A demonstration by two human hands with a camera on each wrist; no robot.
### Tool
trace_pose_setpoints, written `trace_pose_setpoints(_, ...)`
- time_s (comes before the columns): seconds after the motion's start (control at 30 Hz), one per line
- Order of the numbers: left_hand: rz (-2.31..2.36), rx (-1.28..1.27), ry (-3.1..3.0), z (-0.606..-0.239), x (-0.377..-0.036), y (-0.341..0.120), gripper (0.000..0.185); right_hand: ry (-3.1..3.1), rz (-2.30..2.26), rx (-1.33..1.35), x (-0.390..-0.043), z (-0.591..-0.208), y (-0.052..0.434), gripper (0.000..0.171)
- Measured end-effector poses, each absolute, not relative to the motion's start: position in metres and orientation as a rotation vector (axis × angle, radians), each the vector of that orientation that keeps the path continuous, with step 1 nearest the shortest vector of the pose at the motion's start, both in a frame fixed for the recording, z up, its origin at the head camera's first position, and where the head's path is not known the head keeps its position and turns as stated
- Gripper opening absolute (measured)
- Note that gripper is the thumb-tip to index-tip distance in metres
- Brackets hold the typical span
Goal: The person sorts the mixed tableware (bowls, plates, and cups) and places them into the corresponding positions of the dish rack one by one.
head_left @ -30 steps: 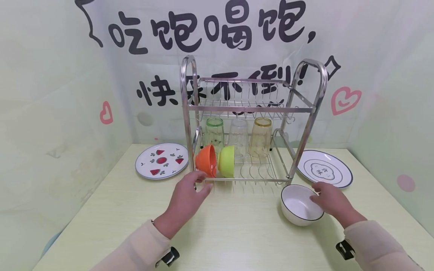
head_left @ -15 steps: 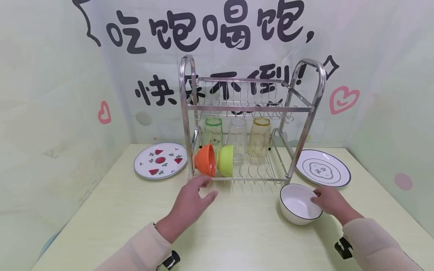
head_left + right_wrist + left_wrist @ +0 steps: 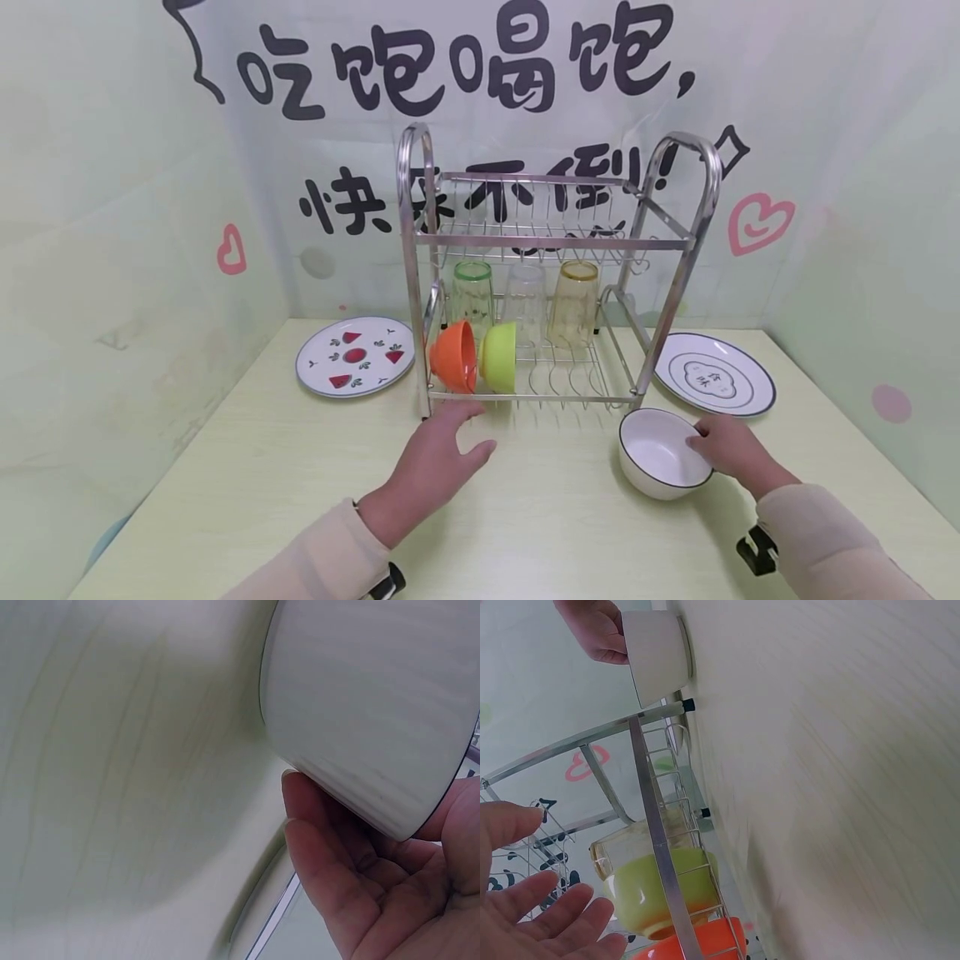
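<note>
Nearest the viewer, the right hand has its grip on the white bowl: the thumb lies over the dark-lined rim on the bowl's right side and, in the right wrist view, the fingers curl under its outer wall. The bowl sits mouth-up on the pale wooden surface, just in front of the right front leg of the metal dish rack, so the rack's lower shelf lies up and to the left of the grip. The left hand holds nothing; its fingers are spread and loose, hovering over the surface just short of the rack's lower front rail, and it is plainly the nearer hand to the orange bowl and the green bowl, which stand on edge side by side at the left end of that shelf with their mouths facing right. The shelf wires to the right of the green bowl are bare. Behind them three glasses stand in a row at the back. Farther out, a watermelon-patterned plate lies flat to the rack's left and a blue-rimmed plate to its right, beyond the white bowl.
</note>
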State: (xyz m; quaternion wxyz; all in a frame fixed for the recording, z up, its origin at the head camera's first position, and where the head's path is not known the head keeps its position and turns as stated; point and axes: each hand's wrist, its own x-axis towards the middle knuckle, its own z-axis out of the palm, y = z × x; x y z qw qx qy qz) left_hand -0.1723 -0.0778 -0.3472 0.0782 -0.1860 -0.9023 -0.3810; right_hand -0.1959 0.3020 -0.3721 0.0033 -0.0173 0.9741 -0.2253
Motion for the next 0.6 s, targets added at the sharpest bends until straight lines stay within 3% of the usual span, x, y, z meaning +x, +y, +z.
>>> trace_pose_setpoints(0.6,-1.151,-0.586,-2.742,-0.3533,-0.1725,-0.0733,0.038,3.057,-0.78,-0.079,-0.1956,-0.3729,0.293,0.016)
